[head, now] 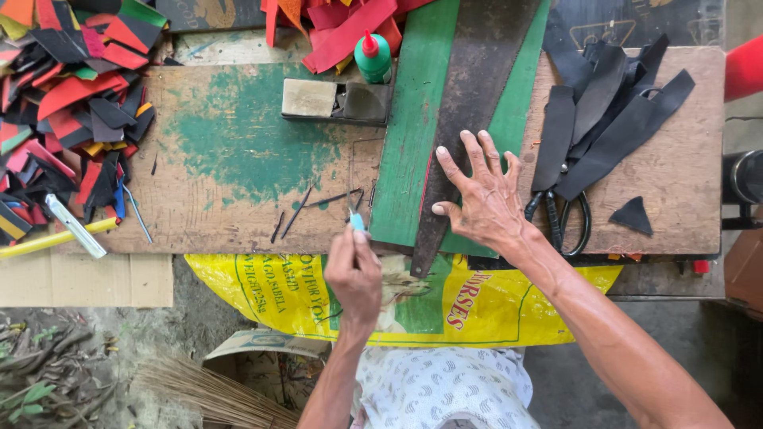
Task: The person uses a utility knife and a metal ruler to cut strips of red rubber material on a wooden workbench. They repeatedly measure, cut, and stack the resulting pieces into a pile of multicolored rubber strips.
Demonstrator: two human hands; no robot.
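My right hand (481, 195) lies flat with fingers spread on a long dark brown strip (477, 87). The strip lies diagonally over a green sheet (409, 135) on the worn wooden board (230, 151). My left hand (354, 270) is at the board's near edge, closed on a small blade with a light blue handle (357, 221). The blade's tip points at the green sheet's lower left corner, just left of the strip's narrow end.
Black strips (612, 119) and scissors (568, 222) lie right of my right hand, with a black triangle (633, 214) beyond. A green glue bottle (372, 57) and a grey block (310, 97) sit at the back. Coloured scraps (71, 103) pile up left. A yellow sack (477, 306) hangs below.
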